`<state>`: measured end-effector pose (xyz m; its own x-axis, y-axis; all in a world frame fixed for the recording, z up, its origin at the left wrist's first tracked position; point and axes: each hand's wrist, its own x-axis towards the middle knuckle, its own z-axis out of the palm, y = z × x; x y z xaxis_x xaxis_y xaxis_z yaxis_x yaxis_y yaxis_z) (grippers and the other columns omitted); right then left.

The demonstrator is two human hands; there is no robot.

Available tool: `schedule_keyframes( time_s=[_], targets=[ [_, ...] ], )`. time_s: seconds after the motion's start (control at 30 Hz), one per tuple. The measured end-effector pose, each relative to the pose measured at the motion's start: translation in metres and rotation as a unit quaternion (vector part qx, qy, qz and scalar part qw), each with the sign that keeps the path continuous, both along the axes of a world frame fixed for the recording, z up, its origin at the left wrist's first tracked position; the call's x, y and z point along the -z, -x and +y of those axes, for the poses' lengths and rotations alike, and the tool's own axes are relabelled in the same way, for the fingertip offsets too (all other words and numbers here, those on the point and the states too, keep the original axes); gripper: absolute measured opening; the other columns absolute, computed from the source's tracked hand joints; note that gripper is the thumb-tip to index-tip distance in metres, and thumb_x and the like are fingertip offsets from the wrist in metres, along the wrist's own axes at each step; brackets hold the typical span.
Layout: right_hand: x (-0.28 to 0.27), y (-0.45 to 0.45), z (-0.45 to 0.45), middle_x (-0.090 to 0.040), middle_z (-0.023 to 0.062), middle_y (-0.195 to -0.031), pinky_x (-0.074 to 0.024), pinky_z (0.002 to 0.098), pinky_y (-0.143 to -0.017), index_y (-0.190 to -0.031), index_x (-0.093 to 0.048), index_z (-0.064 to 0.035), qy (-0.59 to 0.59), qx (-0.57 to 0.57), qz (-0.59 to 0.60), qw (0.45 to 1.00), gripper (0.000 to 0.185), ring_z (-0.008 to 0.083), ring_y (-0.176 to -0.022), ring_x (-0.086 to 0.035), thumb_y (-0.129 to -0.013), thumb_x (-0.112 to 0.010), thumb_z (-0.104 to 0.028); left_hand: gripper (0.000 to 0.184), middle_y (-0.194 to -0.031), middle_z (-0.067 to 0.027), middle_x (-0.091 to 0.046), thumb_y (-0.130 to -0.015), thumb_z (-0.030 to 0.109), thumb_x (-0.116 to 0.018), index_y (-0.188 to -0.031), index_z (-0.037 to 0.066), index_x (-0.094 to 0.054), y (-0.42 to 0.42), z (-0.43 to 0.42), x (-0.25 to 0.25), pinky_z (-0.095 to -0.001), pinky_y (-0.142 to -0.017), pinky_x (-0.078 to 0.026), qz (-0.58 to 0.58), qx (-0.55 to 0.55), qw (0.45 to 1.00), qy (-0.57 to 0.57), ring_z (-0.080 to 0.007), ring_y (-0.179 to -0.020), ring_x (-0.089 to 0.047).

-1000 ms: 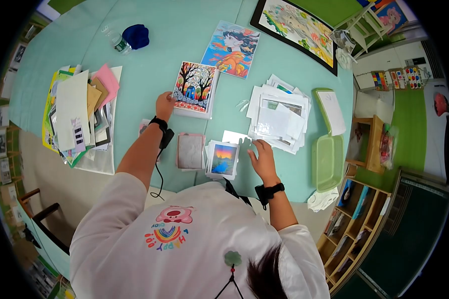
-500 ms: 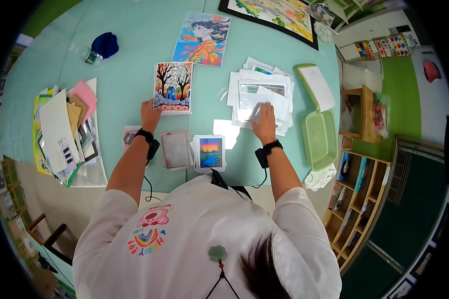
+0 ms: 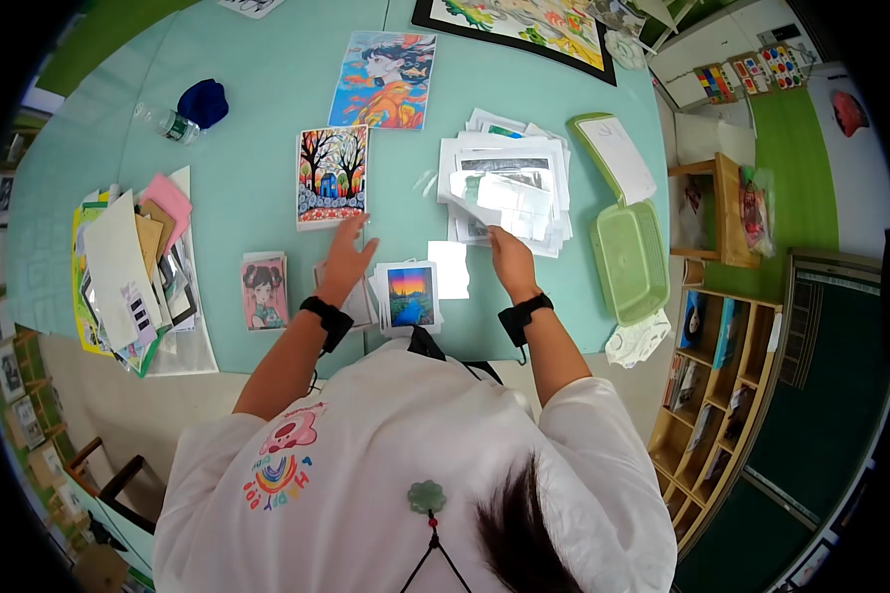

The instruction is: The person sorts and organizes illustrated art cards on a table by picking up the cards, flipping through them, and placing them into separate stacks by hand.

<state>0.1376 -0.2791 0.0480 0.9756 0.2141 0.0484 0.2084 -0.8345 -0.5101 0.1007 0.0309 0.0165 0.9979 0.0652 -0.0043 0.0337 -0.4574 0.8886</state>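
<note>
My right hand pinches the near edge of a white sheet of paper, whose left corner curls up from the messy paper stack. My left hand is in the air with its fingers apart, holding nothing. Just beyond its fingertips lies a pile of tree-and-blue-house pictures. Below that hand, a pale card pile is partly hidden by my wrist. A sunset landscape card tops the pile beside it, and a pink portrait card lies to the left.
A green basket and its lid stand at the right. Mixed papers are heaped at the left. A bottle, a blue cloth item, a goldfish portrait picture and a framed painting lie farther back.
My left hand has left the tree picture pile and moved right and nearer, uncovering the pink portrait card. My right hand, formerly flat on the stack, now grips a sheet's edge and lifts it.
</note>
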Motion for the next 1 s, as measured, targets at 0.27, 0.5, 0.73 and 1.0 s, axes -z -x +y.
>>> schedule_keyframes(
  time_s=[0.27, 0.5, 0.73, 1.0],
  targets=[
    [0.004, 0.027, 0.013, -0.041, -0.0074, -0.059, -0.029, 0.0218, -0.048, -0.081, -0.059, -0.0016, -0.402, 0.106, 0.217, 0.883, 0.02, 0.0023, -0.055, -0.032, -0.09, -0.058, -0.019, 0.044, -0.112, -0.0159, -0.057, -0.086, 0.012, -0.061, -0.125, -0.002, -0.045, 0.011, -0.053, -0.031, -0.0309, -0.086, -0.047, 0.153, 0.077, 0.943, 0.285, -0.0207, -0.104, -0.056],
    [-0.005, 0.05, 0.025, -0.047, -0.0005, -0.056, -0.0334, 0.0255, -0.049, -0.076, -0.058, -0.0021, -0.34, 0.033, 0.237, 0.909, 0.022, 0.0099, -0.052, -0.038, -0.089, -0.058, -0.02, 0.049, -0.117, -0.0174, -0.052, -0.082, 0.009, -0.063, -0.127, 0.002, -0.044, 0.04, -0.046, -0.045, -0.0329, -0.088, -0.046, 0.112, 0.04, 0.966, 0.231, -0.0226, -0.107, -0.054],
    [-0.059, 0.082, 0.062, -0.062, 0.0149, -0.076, -0.0448, 0.0419, -0.065, -0.081, -0.064, -0.0034, -0.017, -0.267, 0.102, 0.958, 0.014, 0.0352, -0.074, -0.057, -0.076, -0.065, -0.017, 0.035, -0.11, -0.0121, -0.059, -0.081, 0.018, -0.065, -0.113, 0.006, -0.058, 0.095, -0.027, -0.065, -0.0379, -0.086, -0.046, -0.056, 0.191, 0.975, -0.098, -0.0276, -0.1, -0.057],
    [-0.036, 0.085, 0.097, -0.064, 0.014, -0.091, -0.0504, 0.035, -0.074, -0.115, -0.052, 0.0029, -0.157, -0.117, 0.096, 0.976, 0.048, 0.0247, -0.081, -0.062, -0.079, -0.07, -0.023, 0.019, -0.092, -0.009, -0.064, -0.088, 0.011, -0.057, -0.103, -0.001, -0.057, 0.151, 0.027, -0.035, -0.0312, -0.073, -0.049, 0.136, -0.08, 0.983, 0.097, -0.0179, -0.085, -0.061]
  ],
)
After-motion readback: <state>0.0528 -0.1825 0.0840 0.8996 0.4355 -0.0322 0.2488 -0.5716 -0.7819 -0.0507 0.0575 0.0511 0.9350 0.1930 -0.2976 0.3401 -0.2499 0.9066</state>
